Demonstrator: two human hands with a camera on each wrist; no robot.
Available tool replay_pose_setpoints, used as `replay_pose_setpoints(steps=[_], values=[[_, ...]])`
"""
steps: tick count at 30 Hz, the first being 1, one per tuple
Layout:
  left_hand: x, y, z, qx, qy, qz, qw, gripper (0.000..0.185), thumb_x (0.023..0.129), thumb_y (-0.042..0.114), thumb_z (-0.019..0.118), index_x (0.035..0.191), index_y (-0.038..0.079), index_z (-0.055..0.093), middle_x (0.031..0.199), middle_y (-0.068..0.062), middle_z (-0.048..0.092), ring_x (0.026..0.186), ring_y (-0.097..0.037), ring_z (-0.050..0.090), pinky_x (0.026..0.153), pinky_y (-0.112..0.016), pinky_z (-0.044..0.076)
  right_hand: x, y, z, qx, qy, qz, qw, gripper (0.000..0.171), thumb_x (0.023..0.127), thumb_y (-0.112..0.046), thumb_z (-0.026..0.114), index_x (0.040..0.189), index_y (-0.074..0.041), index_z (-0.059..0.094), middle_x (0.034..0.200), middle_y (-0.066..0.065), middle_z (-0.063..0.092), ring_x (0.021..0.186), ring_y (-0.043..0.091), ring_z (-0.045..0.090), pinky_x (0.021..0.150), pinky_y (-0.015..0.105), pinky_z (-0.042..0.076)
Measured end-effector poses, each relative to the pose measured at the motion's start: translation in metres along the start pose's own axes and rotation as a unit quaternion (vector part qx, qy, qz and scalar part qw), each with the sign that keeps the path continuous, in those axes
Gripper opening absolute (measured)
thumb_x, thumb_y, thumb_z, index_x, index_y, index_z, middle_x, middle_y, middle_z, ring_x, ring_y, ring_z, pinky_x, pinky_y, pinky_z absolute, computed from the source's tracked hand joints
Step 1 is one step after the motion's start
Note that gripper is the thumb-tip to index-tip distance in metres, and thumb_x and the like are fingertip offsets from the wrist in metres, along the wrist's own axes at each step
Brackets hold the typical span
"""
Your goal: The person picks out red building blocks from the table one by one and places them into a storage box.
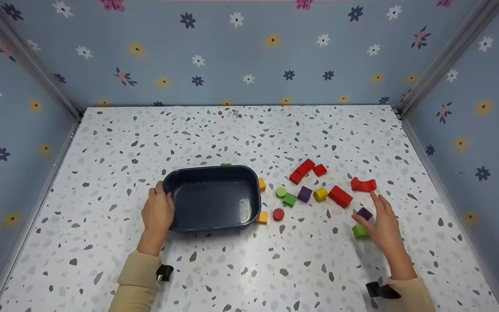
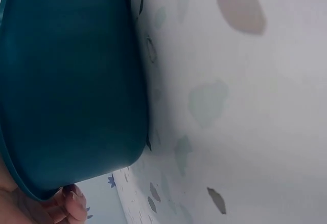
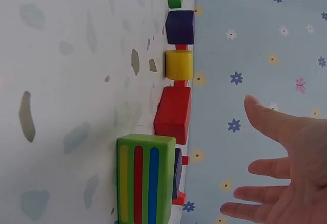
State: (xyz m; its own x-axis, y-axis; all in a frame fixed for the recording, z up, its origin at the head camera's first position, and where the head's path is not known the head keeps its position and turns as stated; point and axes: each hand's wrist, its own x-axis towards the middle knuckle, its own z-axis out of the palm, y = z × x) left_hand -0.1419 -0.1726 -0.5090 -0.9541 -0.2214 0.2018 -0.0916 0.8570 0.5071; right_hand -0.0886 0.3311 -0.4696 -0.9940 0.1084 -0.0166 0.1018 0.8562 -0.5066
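Observation:
A dark blue plastic basin (image 1: 212, 203) sits on the speckled tabletop, and nothing shows inside it. My left hand (image 1: 158, 210) grips its left rim; in the left wrist view fingers (image 2: 75, 203) curl at the edge of the basin (image 2: 71, 91). Over at the right, my right hand (image 1: 383, 223) hovers with spread fingers and holds nothing. Below it lie a green block (image 1: 360, 231) and a purple block (image 1: 364, 213). The right wrist view shows the green block (image 3: 145, 178) with yellow, red and blue stripes, apart from the hand (image 3: 286, 168).
Red blocks (image 1: 340, 196), a red arch (image 1: 363, 185), a yellow cylinder (image 1: 320, 194), a purple cube (image 1: 305, 194), green pieces (image 1: 289, 199) and a red disc (image 1: 278, 214) lie right of the basin. Orange blocks (image 1: 262, 217) touch or adjoin its right side. Flowered walls (image 1: 249, 52) enclose the table.

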Motion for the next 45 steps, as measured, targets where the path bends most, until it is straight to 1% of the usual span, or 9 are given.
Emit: replay_pose_setpoints(steps=[4, 8, 12, 16, 22, 27, 33, 39, 45], values=[[-0.001, -0.002, 0.001, -0.006, 0.002, 0.002, 1.0000, 0.037, 0.088, 0.002, 0.048, 0.122, -0.009, 0.042, 0.095, -0.029, 0.051, 0.070, -0.042, 0.055, 0.056, -0.049, 0.043, -0.006, 0.005, 0.003, 0.008, -0.001, -0.007, 1.000, 0.076, 0.080, -0.029, 0.065, 0.134, 0.007, 0.026, 0.133, 0.034, 0.023, 0.119, 0.049, 0.025, 0.094, 0.056, 0.023], [-0.001, -0.005, 0.003, -0.007, 0.006, -0.002, 1.0000, 0.035, 0.089, 0.002, 0.046, 0.122, -0.007, 0.043, 0.095, -0.029, 0.053, 0.070, -0.045, 0.055, 0.057, -0.052, 0.042, -0.012, 0.009, 0.007, 0.011, -0.008, -0.002, 1.000, 0.072, 0.080, -0.026, 0.065, 0.132, 0.008, 0.029, 0.130, 0.033, 0.026, 0.119, 0.047, 0.027, 0.094, 0.054, 0.023], [0.000, -0.006, 0.004, -0.011, 0.012, -0.006, 0.9999, 0.034, 0.089, 0.003, 0.046, 0.122, -0.005, 0.043, 0.092, -0.031, 0.055, 0.072, -0.047, 0.055, 0.056, -0.054, 0.041, -0.018, 0.013, 0.011, 0.021, -0.004, -0.003, 1.000, 0.068, 0.080, -0.021, 0.067, 0.130, 0.009, 0.033, 0.126, 0.033, 0.032, 0.115, 0.046, 0.033, 0.092, 0.053, 0.027], [-0.001, -0.007, 0.006, -0.019, 0.018, -0.008, 0.9996, 0.034, 0.088, 0.002, 0.046, 0.122, -0.003, 0.043, 0.088, -0.032, 0.056, 0.073, -0.048, 0.055, 0.056, -0.055, 0.040, -0.020, 0.016, 0.015, 0.021, -0.008, 0.004, 1.000, 0.065, 0.079, -0.019, 0.067, 0.128, 0.009, 0.036, 0.122, 0.033, 0.036, 0.110, 0.045, 0.038, 0.089, 0.053, 0.031], [-0.001, -0.008, 0.007, -0.026, 0.019, -0.013, 0.9994, 0.036, 0.088, 0.002, 0.045, 0.124, -0.003, 0.042, 0.088, -0.032, 0.057, 0.073, -0.047, 0.055, 0.055, -0.055, 0.040, -0.022, 0.018, 0.020, 0.010, -0.001, 0.013, 1.000, 0.060, 0.077, -0.013, 0.068, 0.124, 0.010, 0.039, 0.119, 0.033, 0.037, 0.109, 0.045, 0.038, 0.089, 0.053, 0.031], [-0.001, -0.008, 0.008, -0.029, 0.022, -0.018, 0.9992, 0.036, 0.089, 0.003, 0.044, 0.125, -0.001, 0.042, 0.087, -0.032, 0.057, 0.072, -0.047, 0.055, 0.054, -0.055, 0.040, -0.023, 0.018, 0.024, 0.007, 0.012, 0.020, 1.000, 0.055, 0.075, -0.010, 0.068, 0.121, 0.009, 0.044, 0.116, 0.031, 0.039, 0.107, 0.044, 0.038, 0.088, 0.052, 0.032], [-0.003, -0.007, 0.009, -0.030, 0.028, -0.013, 0.9991, 0.037, 0.088, 0.002, 0.045, 0.125, -0.001, 0.043, 0.083, -0.031, 0.057, 0.069, -0.045, 0.056, 0.052, -0.053, 0.040, -0.026, 0.021, 0.028, 0.008, 0.024, 0.028, 0.999, 0.049, 0.074, -0.007, 0.069, 0.117, 0.006, 0.049, 0.112, 0.027, 0.041, 0.105, 0.042, 0.039, 0.086, 0.051, 0.034], [-0.002, -0.006, 0.009, -0.032, 0.018, -0.021, 0.9991, 0.037, 0.089, 0.003, 0.043, 0.126, -0.001, 0.042, 0.086, -0.031, 0.057, 0.071, -0.045, 0.056, 0.054, -0.053, 0.040, -0.026, 0.021, 0.028, 0.002, 0.024, 0.032, 0.999, 0.046, 0.074, -0.006, 0.069, 0.115, 0.006, 0.051, 0.110, 0.027, 0.042, 0.103, 0.041, 0.040, 0.086, 0.051, 0.034], [-0.002, -0.006, 0.008, -0.033, 0.016, -0.025, 0.9990, 0.037, 0.089, 0.003, 0.043, 0.125, -0.001, 0.042, 0.086, -0.032, 0.057, 0.072, -0.046, 0.056, 0.054, -0.054, 0.040, -0.024, 0.020, 0.026, 0.004, 0.008, 0.046, 0.999, 0.045, 0.075, -0.008, 0.069, 0.115, 0.005, 0.052, 0.111, 0.025, 0.042, 0.103, 0.040, 0.042, 0.086, 0.050, 0.035]])
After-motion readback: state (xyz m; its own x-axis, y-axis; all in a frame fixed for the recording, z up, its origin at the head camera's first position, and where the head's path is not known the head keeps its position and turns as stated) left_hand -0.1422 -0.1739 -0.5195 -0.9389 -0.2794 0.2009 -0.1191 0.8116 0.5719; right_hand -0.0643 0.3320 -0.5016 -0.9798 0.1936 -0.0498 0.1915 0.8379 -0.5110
